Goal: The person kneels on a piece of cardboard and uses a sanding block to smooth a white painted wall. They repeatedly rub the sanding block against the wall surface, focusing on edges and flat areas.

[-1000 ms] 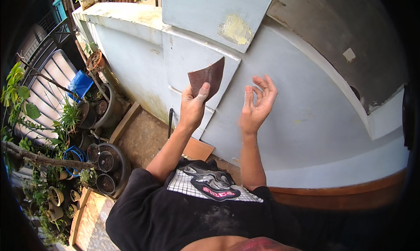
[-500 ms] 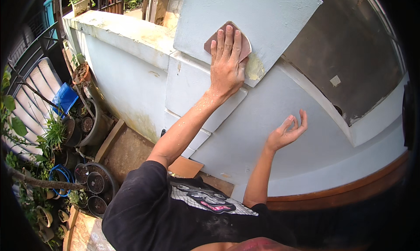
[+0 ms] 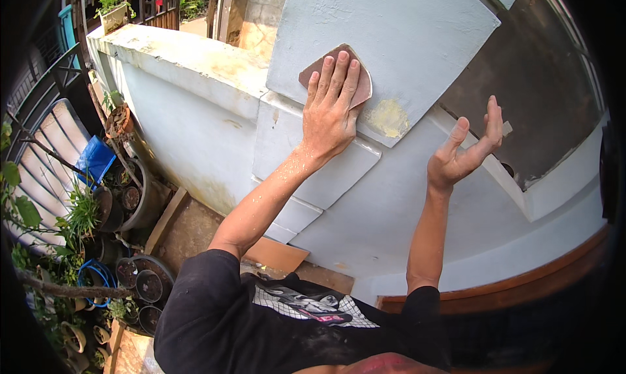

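Observation:
Against the pale blue wall panel (image 3: pixel 385 35), my left hand (image 3: pixel 329 116) presses a folded piece of brown sandpaper (image 3: pixel 317 74). Its fingers lie extended and close together over the sheet, and the sheet's corners stick out around them. Just right of that hand, a rough yellowish bare patch (image 3: pixel 387 118) marks the panel's lower corner. My right hand (image 3: pixel 460 149) is raised in front of the window's lower frame, thumb and fingers apart, holding nothing. Pale dust speckles my left forearm.
A dark window pane (image 3: pixel 521 74) fills the upper right. On the left runs a low wall (image 3: pixel 176 94) with a planter (image 3: pixel 115 17) on top. Potted plants (image 3: pixel 147 279), a blue plastic item (image 3: pixel 95 159) and a gate stand along the left. Below the wall lies an orange-brown board (image 3: pixel 277 253).
My left hand and the sandpaper have shifted left across the panel, away from the yellowish patch. My right hand has risen to the right, and its fingers have spread from a loose curl.

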Demonstrator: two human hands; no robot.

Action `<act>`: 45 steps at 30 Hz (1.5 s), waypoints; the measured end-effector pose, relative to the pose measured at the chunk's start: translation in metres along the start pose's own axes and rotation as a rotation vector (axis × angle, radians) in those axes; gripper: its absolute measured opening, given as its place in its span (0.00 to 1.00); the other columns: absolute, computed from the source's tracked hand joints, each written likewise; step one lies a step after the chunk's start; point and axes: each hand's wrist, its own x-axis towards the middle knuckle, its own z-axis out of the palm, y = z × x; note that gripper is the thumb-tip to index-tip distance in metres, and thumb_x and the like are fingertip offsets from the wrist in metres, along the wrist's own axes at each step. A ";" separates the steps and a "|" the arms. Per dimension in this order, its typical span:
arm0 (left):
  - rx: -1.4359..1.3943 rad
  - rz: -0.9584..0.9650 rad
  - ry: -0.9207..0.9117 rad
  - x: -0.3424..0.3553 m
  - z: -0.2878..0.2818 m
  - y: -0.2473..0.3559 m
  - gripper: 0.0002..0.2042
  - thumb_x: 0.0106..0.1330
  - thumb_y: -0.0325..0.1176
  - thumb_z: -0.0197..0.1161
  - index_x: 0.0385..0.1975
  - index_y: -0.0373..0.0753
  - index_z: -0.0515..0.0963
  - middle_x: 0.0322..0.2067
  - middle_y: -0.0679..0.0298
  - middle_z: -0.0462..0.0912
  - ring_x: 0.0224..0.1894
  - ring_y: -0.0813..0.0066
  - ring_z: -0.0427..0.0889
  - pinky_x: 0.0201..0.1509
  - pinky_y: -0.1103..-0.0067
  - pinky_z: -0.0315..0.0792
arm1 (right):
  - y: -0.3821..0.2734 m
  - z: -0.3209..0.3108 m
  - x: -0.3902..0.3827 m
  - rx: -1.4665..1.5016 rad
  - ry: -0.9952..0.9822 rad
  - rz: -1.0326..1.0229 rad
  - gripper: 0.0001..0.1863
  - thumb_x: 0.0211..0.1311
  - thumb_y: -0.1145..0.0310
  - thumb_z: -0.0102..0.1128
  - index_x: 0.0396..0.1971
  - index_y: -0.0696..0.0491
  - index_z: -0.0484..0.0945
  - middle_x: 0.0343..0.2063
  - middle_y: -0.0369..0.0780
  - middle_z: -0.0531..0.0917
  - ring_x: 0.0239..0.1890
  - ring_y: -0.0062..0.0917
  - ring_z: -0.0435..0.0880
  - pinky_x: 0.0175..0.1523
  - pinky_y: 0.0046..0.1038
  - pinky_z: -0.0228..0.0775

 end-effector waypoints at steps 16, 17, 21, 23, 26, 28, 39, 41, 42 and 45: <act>0.117 0.064 0.031 0.011 -0.015 -0.028 0.38 0.65 0.29 0.62 0.78 0.43 0.59 0.80 0.60 0.54 0.82 0.61 0.50 0.83 0.61 0.44 | -0.004 0.084 0.063 0.316 0.116 0.117 0.33 0.83 0.59 0.31 0.79 0.59 0.42 0.77 0.54 0.54 0.78 0.39 0.56 0.78 0.39 0.46; 0.095 0.085 0.054 0.017 -0.020 -0.034 0.38 0.64 0.29 0.62 0.78 0.43 0.59 0.79 0.60 0.55 0.82 0.61 0.50 0.83 0.61 0.44 | -0.005 0.083 0.061 0.297 0.114 0.130 0.33 0.83 0.59 0.31 0.79 0.59 0.42 0.77 0.54 0.54 0.78 0.39 0.56 0.78 0.39 0.46; -0.010 0.072 0.241 0.116 -0.052 -0.027 0.38 0.63 0.29 0.62 0.77 0.40 0.60 0.79 0.60 0.57 0.81 0.60 0.51 0.82 0.61 0.46 | -0.008 0.078 0.064 0.252 0.066 0.124 0.33 0.83 0.59 0.31 0.78 0.61 0.40 0.77 0.57 0.52 0.79 0.43 0.53 0.80 0.42 0.44; 0.013 0.060 0.187 0.086 -0.042 -0.022 0.36 0.64 0.29 0.61 0.76 0.40 0.61 0.78 0.59 0.59 0.80 0.59 0.53 0.82 0.60 0.48 | -0.009 0.079 0.063 0.271 0.059 0.124 0.33 0.83 0.60 0.30 0.78 0.61 0.41 0.77 0.58 0.52 0.79 0.43 0.53 0.80 0.42 0.43; 0.170 0.084 0.075 0.010 -0.017 -0.043 0.35 0.65 0.30 0.60 0.75 0.39 0.63 0.77 0.58 0.60 0.80 0.59 0.53 0.82 0.60 0.49 | -0.008 0.081 0.062 0.279 0.086 0.126 0.32 0.84 0.61 0.30 0.78 0.61 0.42 0.76 0.58 0.53 0.78 0.41 0.55 0.79 0.41 0.44; 0.075 0.106 0.130 0.072 -0.044 -0.035 0.35 0.65 0.31 0.61 0.75 0.40 0.63 0.77 0.58 0.60 0.81 0.60 0.52 0.82 0.61 0.46 | -0.009 0.080 0.062 0.229 0.041 0.129 0.32 0.83 0.62 0.30 0.78 0.61 0.40 0.76 0.59 0.51 0.79 0.44 0.53 0.80 0.42 0.43; 0.059 0.163 0.100 0.109 -0.052 -0.037 0.36 0.69 0.33 0.60 0.78 0.41 0.57 0.80 0.59 0.52 0.82 0.60 0.47 0.83 0.60 0.41 | -0.009 0.079 0.065 0.354 0.078 0.195 0.32 0.84 0.59 0.28 0.79 0.60 0.41 0.76 0.59 0.53 0.78 0.43 0.55 0.80 0.41 0.43; -0.006 0.144 0.205 0.132 -0.052 -0.031 0.37 0.69 0.33 0.60 0.79 0.40 0.55 0.80 0.58 0.52 0.82 0.59 0.47 0.83 0.59 0.41 | -0.008 0.079 0.058 0.379 0.076 0.229 0.32 0.84 0.58 0.27 0.79 0.60 0.41 0.76 0.59 0.53 0.78 0.43 0.55 0.80 0.41 0.43; 0.019 0.115 0.138 0.105 -0.048 -0.031 0.37 0.71 0.34 0.59 0.79 0.40 0.53 0.80 0.57 0.51 0.82 0.57 0.46 0.83 0.58 0.41 | -0.007 0.076 0.058 0.369 0.074 0.231 0.32 0.84 0.58 0.27 0.79 0.60 0.42 0.76 0.59 0.53 0.78 0.43 0.54 0.79 0.41 0.43; 0.233 0.061 -0.048 -0.011 -0.021 -0.052 0.37 0.71 0.33 0.58 0.79 0.40 0.53 0.80 0.57 0.50 0.82 0.56 0.46 0.83 0.57 0.42 | -0.011 0.080 0.062 0.337 0.067 0.184 0.32 0.83 0.59 0.27 0.79 0.60 0.42 0.76 0.59 0.52 0.79 0.43 0.53 0.79 0.41 0.43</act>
